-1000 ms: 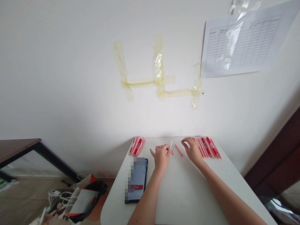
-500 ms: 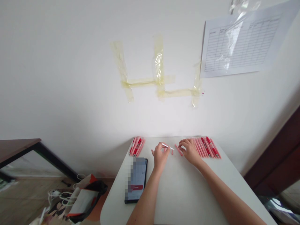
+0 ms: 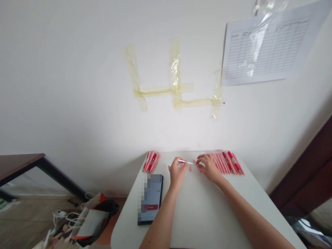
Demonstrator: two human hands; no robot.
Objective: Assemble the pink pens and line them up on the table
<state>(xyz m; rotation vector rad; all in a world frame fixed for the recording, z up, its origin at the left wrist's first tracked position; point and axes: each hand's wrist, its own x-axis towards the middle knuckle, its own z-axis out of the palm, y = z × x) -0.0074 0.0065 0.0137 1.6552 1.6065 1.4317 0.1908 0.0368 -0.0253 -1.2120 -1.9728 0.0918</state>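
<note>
My left hand [image 3: 177, 173] pinches a thin white pen refill [image 3: 185, 161], which points to the right. The fingertips of my right hand [image 3: 209, 167] close at the refill's far tip; their exact hold is small and partly hidden. A pink pen barrel [image 3: 199, 169] lies on the table by my right fingers, partly covered by them. Between the hands rests a small pink pen part [image 3: 190, 168]. Beyond my right hand is a row of pink and red pens [image 3: 228, 163], partly hidden by that hand.
A smaller group of pink and red pens [image 3: 151, 162] lies at the white table's [image 3: 207, 214] back left corner. A phone [image 3: 151, 199] lies left of my left forearm. The wall [image 3: 90, 86] rises behind the table; a bag with white cables [image 3: 90, 221] sits on the floor.
The refill's tip has shifted slightly right, and my right fingers have moved left to meet it, covering more of the pink barrel. The pen groups and phone stay put.
</note>
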